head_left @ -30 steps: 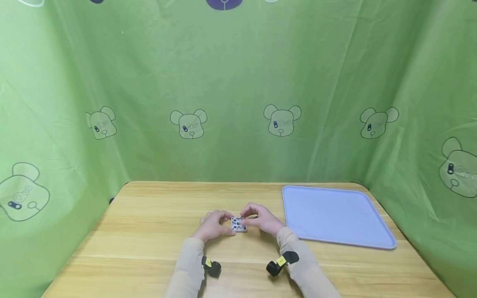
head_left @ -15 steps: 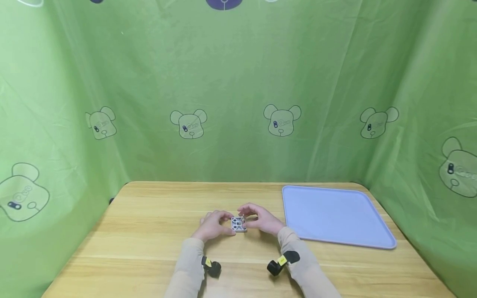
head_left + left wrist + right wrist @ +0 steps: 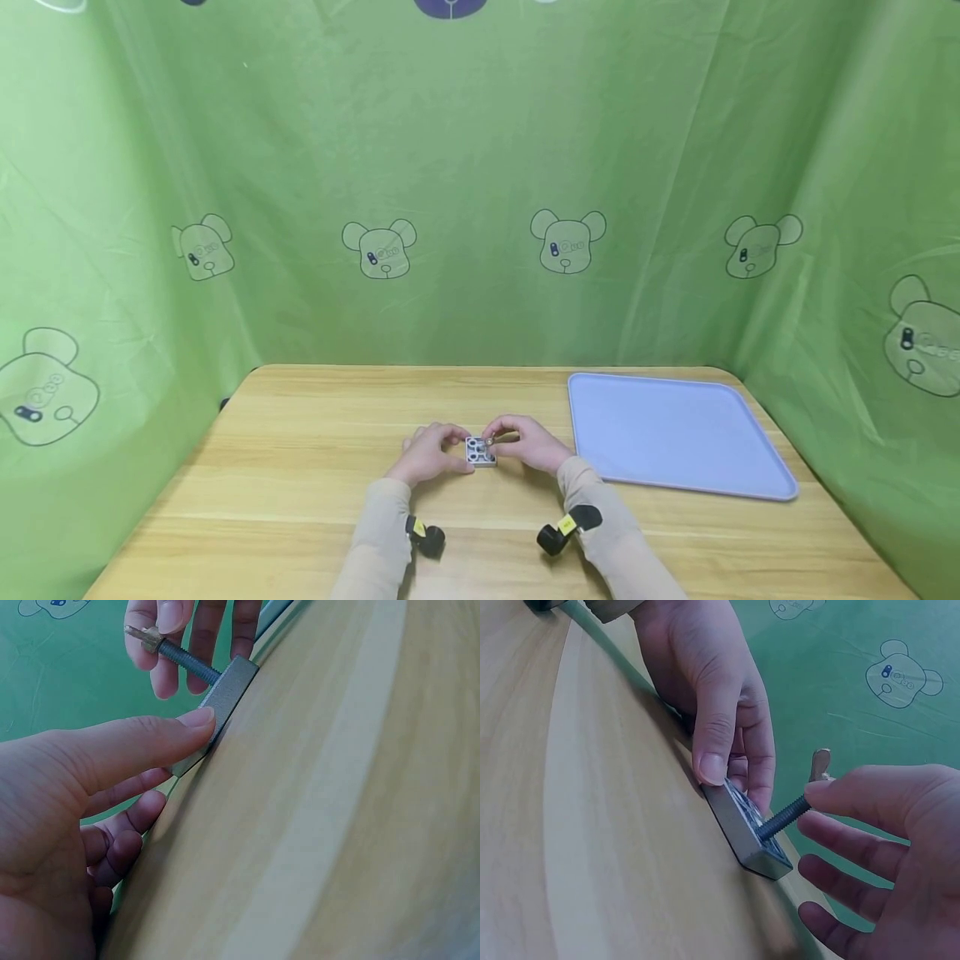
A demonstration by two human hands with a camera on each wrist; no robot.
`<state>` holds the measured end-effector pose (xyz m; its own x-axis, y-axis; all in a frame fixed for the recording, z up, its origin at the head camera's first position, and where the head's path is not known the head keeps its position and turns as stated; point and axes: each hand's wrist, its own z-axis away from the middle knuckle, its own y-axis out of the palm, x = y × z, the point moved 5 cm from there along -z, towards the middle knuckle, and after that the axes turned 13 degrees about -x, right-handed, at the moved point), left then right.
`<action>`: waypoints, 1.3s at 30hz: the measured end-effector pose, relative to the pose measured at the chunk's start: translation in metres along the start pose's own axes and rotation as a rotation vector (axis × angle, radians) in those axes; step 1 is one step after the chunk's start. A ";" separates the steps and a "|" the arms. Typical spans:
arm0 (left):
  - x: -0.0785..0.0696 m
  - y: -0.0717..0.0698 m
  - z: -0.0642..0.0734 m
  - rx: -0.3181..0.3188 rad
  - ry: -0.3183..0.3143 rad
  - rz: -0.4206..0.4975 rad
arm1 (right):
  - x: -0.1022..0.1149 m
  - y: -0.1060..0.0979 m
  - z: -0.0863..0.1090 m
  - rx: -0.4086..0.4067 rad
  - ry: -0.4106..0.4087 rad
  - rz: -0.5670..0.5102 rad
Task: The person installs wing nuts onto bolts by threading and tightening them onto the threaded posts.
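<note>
I see a threaded rod [image 3: 784, 818] approx. upright, long axis vertical, rising from a metal block [image 3: 740, 830] flat on the desk [image 3: 315, 500]. R hand [image 3: 531, 444], at block's 3 o'clock, is nearer the rod top: its grip is closed, fingertips pinching a wing nut [image 3: 820, 766]. Block's below that grip, toward 8 o'clock. L hand [image 3: 430, 455], at 9, holds block btwn thumb & fingers.

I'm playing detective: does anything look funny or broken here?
I see nothing spilled, no damage on the metal block or threaded rod. Only the blue tray seems slightly crooked compared with the back edge of the wooden table.
</note>
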<state>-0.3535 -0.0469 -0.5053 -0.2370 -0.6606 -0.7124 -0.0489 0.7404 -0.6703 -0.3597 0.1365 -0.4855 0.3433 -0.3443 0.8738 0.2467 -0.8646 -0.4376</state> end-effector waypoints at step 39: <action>0.000 0.000 0.001 0.005 -0.014 -0.007 | 0.003 -0.005 0.000 0.013 0.042 -0.059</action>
<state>-0.3528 -0.0471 -0.5056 -0.2229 -0.6671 -0.7108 -0.0456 0.7355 -0.6760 -0.3595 0.1399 -0.4805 0.2894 -0.3081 0.9063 0.2774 -0.8792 -0.3874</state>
